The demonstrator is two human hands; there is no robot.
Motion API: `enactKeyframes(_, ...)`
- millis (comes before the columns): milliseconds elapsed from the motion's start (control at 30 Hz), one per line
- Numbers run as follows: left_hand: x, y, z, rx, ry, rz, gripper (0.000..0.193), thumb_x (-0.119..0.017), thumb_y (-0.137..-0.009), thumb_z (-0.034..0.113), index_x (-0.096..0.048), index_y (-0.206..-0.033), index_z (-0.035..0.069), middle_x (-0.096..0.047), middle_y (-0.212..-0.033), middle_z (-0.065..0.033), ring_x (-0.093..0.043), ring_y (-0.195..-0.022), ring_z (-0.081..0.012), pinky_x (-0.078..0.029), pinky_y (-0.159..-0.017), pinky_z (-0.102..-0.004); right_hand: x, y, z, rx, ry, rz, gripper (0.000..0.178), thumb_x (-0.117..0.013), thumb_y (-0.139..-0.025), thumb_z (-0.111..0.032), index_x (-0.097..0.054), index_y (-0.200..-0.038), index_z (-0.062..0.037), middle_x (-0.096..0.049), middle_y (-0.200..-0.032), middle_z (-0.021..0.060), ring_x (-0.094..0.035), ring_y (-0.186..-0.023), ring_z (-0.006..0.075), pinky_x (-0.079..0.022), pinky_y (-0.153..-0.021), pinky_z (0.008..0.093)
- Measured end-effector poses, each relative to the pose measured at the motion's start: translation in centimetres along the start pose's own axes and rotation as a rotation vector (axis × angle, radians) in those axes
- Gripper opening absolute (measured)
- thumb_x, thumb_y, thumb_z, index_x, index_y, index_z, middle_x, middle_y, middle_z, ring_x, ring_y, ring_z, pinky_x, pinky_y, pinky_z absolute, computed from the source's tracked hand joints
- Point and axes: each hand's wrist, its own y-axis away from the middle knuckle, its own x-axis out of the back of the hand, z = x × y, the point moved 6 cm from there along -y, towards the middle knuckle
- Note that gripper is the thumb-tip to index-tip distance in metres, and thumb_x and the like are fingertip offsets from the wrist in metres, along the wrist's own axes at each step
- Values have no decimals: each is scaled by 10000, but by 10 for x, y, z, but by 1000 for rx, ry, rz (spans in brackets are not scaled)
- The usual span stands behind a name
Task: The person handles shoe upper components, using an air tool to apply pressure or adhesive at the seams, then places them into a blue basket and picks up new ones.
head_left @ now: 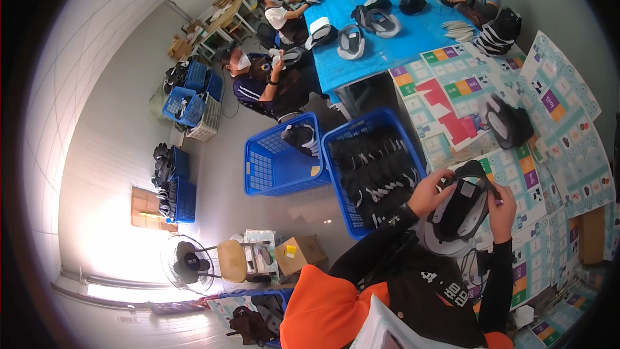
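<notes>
Between my hands is a black, cap-like piece [455, 210] with grey inner panels and a pale, curved rim at its lower left. I cannot make out its exact kind. My left hand [429, 194] grips its left edge, the fingers curled over the top. On the opposite edge, the fingers of my right hand [502, 212] are closed. The piece is held tilted above the near end of the table. Farther along the paper-covered tabletop lies a similar black-and-grey piece [507, 121], apart from both hands.
Printed sheets [452, 90] cover my table. A blue basket [374, 174] packed with black pieces stands at my left, beside another blue basket [278, 158]. Co-workers handle similar pieces around a blue-covered table [361, 58]. A fan [188, 263], stool [231, 261] and carton [300, 257] are lower left.
</notes>
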Motion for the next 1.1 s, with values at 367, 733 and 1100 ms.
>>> enactKeyframes(367,1,0,24,-115,225,65,340,-753,-940,176,-711,-1257,60,-659,-1031,-43,-589,-839,-113,-474,-728,-237,18,17,26,-74,-308,58,158,-744,-886,40,-722,-1043,42,-612,-922,26,-585,-795,94,-457,-679,225)
enactKeyframes(733,-3,7,37,-123,215,48,189,-679,-998,133,-763,-1129,25,-644,-1022,-56,-597,-881,-150,-466,-802,-249,26,24,23,-113,-514,39,106,-747,-853,89,-702,-932,35,-617,-932,4,-561,-830,78,-438,-739,217)
enactKeyframes(1100,-50,-8,5,412,731,-188,323,-535,-1093,248,-669,-1182,-32,-720,-1083,-37,-659,-962,-98,-513,-883,-256,35,22,48,-561,-750,-256,154,-598,-1039,-157,-648,-1093,-21,-609,-931,-11,-583,-879,102,-468,-863,272)
